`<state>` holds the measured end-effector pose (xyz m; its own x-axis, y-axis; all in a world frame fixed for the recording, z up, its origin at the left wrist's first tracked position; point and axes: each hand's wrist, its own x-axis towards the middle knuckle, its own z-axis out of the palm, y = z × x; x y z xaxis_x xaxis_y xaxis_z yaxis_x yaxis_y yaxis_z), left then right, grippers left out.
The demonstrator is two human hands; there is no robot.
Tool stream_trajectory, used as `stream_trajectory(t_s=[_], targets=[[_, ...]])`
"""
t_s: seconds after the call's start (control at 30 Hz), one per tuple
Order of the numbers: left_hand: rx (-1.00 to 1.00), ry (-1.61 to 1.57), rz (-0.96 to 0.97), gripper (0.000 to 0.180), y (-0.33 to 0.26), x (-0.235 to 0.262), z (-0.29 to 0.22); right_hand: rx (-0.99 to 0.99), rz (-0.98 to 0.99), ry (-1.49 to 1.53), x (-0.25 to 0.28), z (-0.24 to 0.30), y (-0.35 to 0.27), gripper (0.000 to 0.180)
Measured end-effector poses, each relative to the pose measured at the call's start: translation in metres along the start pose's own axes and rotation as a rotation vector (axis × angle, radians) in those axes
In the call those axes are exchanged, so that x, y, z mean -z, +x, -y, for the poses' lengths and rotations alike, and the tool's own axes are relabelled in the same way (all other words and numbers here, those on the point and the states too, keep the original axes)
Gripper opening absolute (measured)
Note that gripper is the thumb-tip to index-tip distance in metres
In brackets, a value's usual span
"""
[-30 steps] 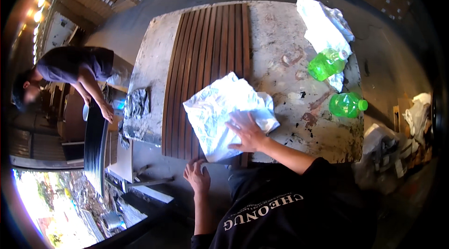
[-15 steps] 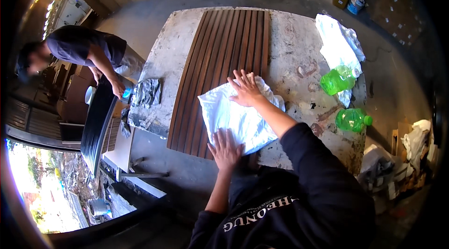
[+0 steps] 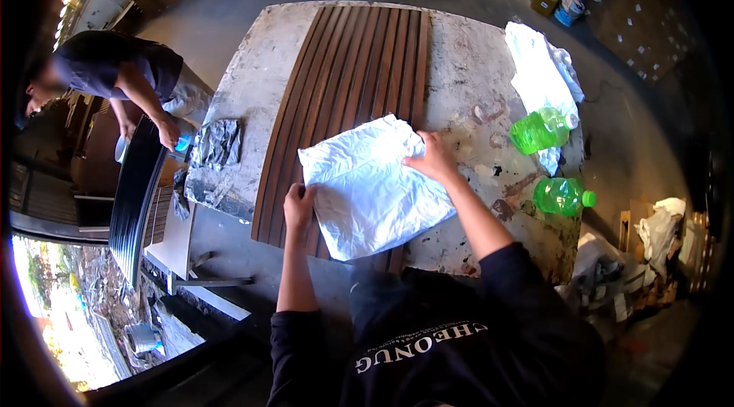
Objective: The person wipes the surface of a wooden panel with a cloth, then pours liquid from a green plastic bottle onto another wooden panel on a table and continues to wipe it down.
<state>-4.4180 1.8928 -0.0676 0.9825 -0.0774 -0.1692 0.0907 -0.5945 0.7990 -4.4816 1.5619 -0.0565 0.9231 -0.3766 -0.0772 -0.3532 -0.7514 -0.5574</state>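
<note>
A white cloth [image 3: 375, 185], folded into a rough square and creased, lies over the near part of a brown slatted wood panel [image 3: 359, 63]. My left hand [image 3: 299, 207] is closed on the cloth's left edge, thumb against the fabric. On the opposite side my right hand [image 3: 434, 158] pinches the cloth's upper right edge between thumb and fingers. The panel's grooves run away from me along a stained, paint-marked worktable [image 3: 466, 86]. The cloth hides part of the slats beneath it.
Two bottles of green liquid, one lying [image 3: 539, 132] and one nearer [image 3: 562, 196], rest at the table's right beside another white cloth [image 3: 539, 71]. A crumpled grey cloth [image 3: 217, 143] lies at the left edge. A co-worker [image 3: 138, 74] bends over a dark ribbed panel [image 3: 138, 193].
My hands have gone from lying flat on the cloth to gripping its left and right edges. The left hand moved left and up. The view has shifted slightly.
</note>
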Motion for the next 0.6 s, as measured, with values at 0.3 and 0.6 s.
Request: stream_trajectory(t_s=[0.3, 0.6], targets=[[0.008, -0.606, 0.502, 0.022, 0.006, 0.010, -0.012, -0.119, 0.465, 0.576, 0.007, -0.038, 0.014, 0.047], [-0.500, -0.131, 0.363, 0.024, -0.005, 0.006, -0.008, 0.005, -0.462, 0.228, -0.030, -0.099, -0.025, 0.022]])
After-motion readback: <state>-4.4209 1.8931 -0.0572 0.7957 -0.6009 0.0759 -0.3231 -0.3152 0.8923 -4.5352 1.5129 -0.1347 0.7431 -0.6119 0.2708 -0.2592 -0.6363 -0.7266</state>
